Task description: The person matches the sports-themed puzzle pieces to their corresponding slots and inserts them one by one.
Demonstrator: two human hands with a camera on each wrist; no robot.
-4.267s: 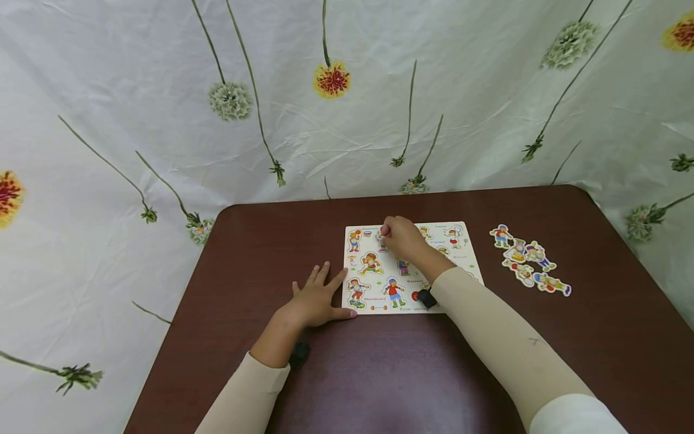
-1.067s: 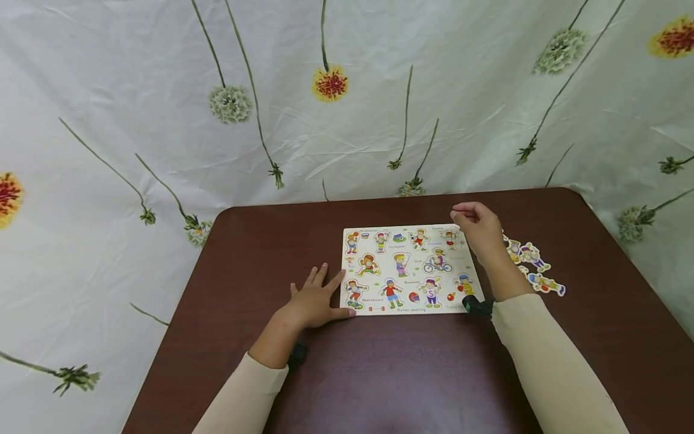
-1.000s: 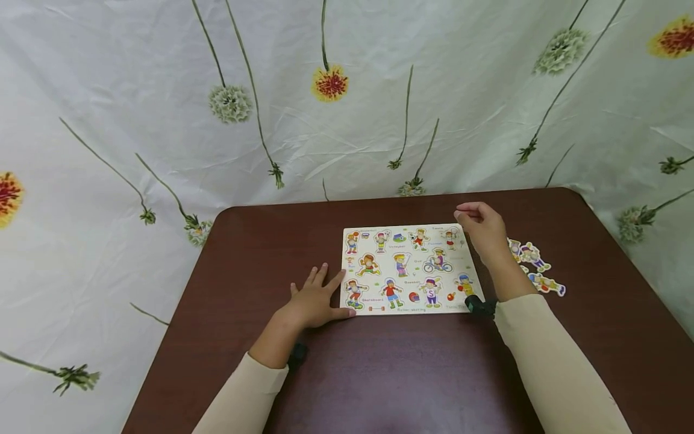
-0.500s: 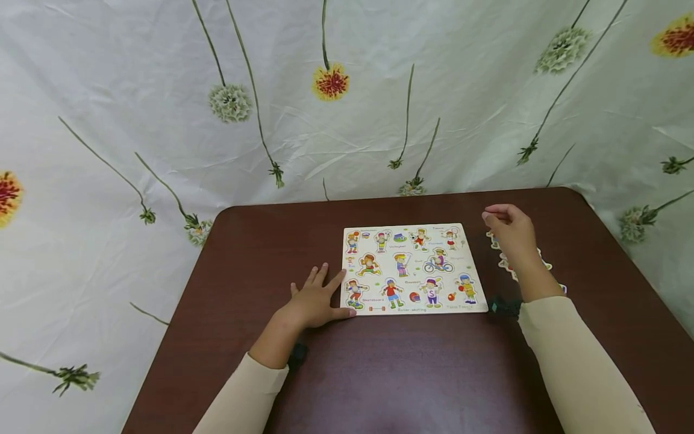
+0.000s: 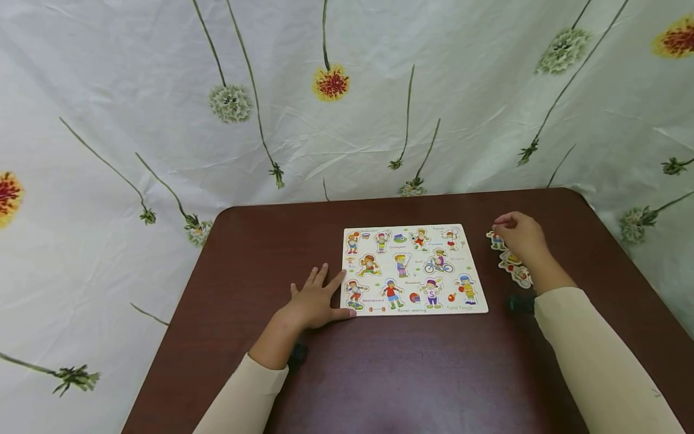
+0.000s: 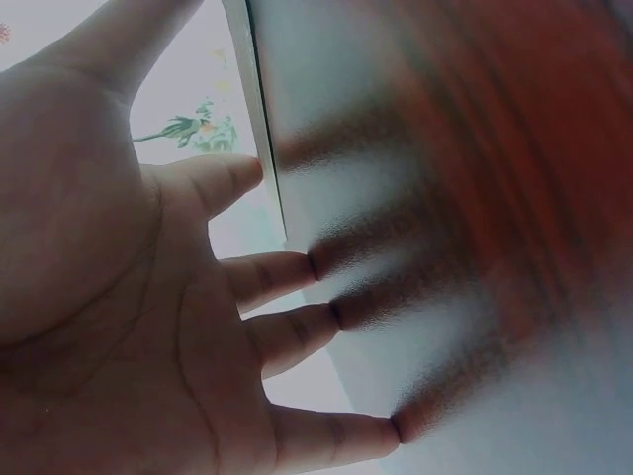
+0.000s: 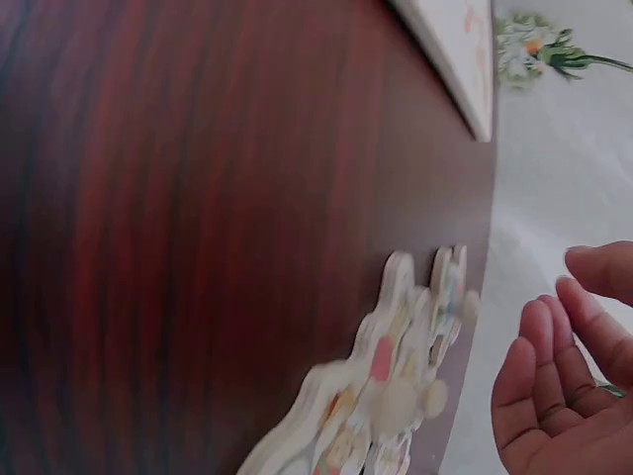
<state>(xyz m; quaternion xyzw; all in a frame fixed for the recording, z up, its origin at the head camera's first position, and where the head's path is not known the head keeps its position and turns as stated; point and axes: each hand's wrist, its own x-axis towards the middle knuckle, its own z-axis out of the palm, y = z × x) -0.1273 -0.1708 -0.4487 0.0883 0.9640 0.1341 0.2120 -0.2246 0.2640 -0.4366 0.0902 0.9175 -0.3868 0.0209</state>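
A wooden puzzle board (image 5: 412,309) with cartoon sports figures lies on the table in the head view. My left hand (image 5: 311,304) is spread at its left side, thumb on the near left corner and fingertips down on the table. In the left wrist view the left hand (image 6: 148,287) shows its palm, fingers apart. My right hand (image 5: 526,241) hovers over a cluster of figure-shaped puzzle pieces (image 5: 515,272), hiding some. In the right wrist view the right hand (image 7: 569,376) has bent fingers with nothing between them and the thumb, beside knobbed puzzle pieces (image 7: 346,421).
The dark brown table (image 5: 271,241) reaches back to a white flowered cloth (image 5: 368,132). A corner of the board shows in the right wrist view, away from the loose pieces. A small dark device (image 5: 522,303) sits at the right wrist.
My right hand has gone from the board's upper part, past its right edge, to above the loose pieces, dipping slightly in the last half second. The left hand stays put.
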